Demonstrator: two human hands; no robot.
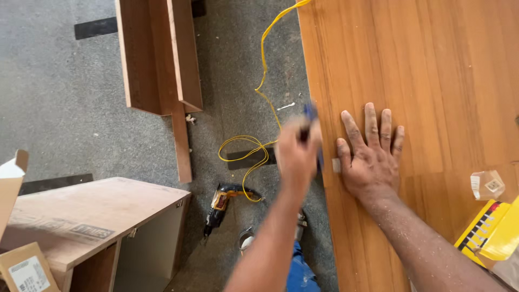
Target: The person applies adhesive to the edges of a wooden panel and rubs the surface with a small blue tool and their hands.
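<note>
My right hand (371,153) lies flat, fingers spread, on a large orange-brown wooden panel (432,70) near its left edge. My left hand (296,152) is closed around a blue-handled tool (312,120), blurred by motion, right at that edge of the panel. A small pale block (335,165) sits at the panel's edge between my two hands.
A yellow-and-black power drill (220,203) lies on the grey floor with its yellow cord (263,70) looping upward. A wooden cabinet (92,216) stands lower left, board pieces (159,54) lie top centre, and a yellow package (489,232) rests at the right.
</note>
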